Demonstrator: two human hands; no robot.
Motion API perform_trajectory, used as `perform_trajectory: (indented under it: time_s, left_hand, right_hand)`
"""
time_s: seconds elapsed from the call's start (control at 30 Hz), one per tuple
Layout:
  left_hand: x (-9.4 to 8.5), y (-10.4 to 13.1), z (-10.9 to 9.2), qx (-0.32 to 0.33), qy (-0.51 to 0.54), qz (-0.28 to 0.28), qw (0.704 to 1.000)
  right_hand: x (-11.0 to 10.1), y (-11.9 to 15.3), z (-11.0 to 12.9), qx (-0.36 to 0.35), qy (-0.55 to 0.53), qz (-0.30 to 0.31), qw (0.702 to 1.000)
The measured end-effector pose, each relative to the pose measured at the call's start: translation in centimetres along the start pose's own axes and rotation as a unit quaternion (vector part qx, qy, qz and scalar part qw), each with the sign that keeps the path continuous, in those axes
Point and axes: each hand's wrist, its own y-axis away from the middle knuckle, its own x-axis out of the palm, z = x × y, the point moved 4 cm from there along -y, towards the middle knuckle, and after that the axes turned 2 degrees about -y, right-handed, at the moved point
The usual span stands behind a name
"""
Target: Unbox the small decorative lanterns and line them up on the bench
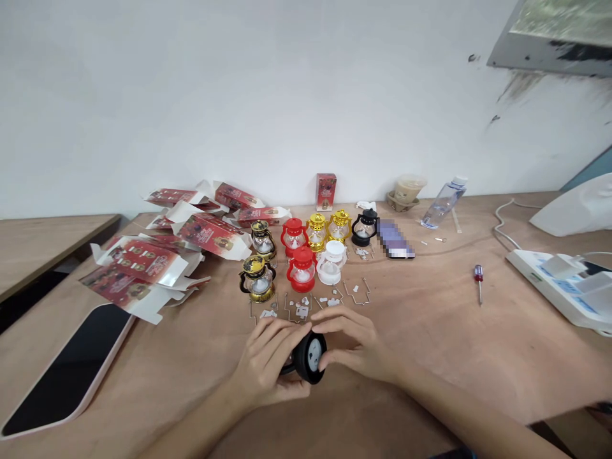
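A black lantern (302, 358) is tilted on its side low over the table, its round base with a pale disc facing right. My left hand (270, 360) wraps round its body from the left. The thumb and fingers of my right hand (351, 341) are on the base's rim from the right. Just beyond the hands lie bent wires (357, 291) and small white parts (302, 311). Behind them stand red (302, 271), white (331, 262), gold (316, 233), black (365, 228) and black-and-gold (258, 280) lanterns.
Opened red boxes (210, 233) pile up at the left, above a large phone (69, 366). One box (326, 191) stands by the wall. Toward the right are a blurred phone (394, 239), a cup (408, 189), a bottle (442, 204), a screwdriver (479, 280) and a power strip (564, 287).
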Motion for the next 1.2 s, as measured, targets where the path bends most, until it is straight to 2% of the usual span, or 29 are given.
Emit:
perform_trajectory:
  time_s: [0.17, 0.27, 0.53, 0.8, 0.93, 1.2]
  left_hand:
    - [0.0, -0.1, -0.2, 0.003, 0.012, -0.003, 1.000]
    - [0.3, 0.3, -0.1, 0.005, 0.014, 0.001, 1.000]
    - [0.3, 0.5, -0.6, -0.032, 0.031, -0.024, 0.999]
    - [0.3, 0.6, -0.5, -0.007, 0.004, -0.032, 0.999]
    - [0.4, 0.5, -0.6, 0.004, -0.005, -0.027, 1.000]
    - [0.3, 0.3, -0.6, 0.004, -0.014, -0.008, 1.000]
  right_hand:
    - [0.4, 0.1, -0.5, 0.029, -0.077, -0.007, 0.997]
    - [0.4, 0.1, -0.3, 0.006, -0.075, -0.023, 0.997]
    - [0.3, 0.2, 0.9, -0.112, 0.091, -0.009, 0.989]
    - [0.5, 0.0, 2.3, -0.175, 0.287, 0.011, 0.942]
    - [1.1, 0.3, 2.2, -0.197, 0.324, 0.024, 0.925]
    - [1.7, 0.7, 1.6, -0.198, 0.354, 0.022, 0.914]
